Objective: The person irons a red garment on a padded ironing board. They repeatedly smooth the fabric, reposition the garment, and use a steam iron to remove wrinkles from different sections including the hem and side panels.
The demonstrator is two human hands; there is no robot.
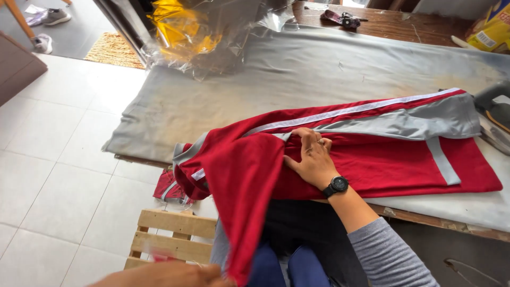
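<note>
A red shirt (340,154) with grey stripes is being folded on the bench (223,95). It is pressed flat by the right hand (313,157), fingers together; its hanging end is pinched by the left hand (170,275). Next, that end likely needs laying over evenly.

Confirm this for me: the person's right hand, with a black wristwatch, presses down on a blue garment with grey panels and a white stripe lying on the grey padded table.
Not quite. The head view shows the right hand with the black wristwatch pressing on a red garment with grey panels and a white stripe, not a blue one. It does lie on the grey padded table.
</note>
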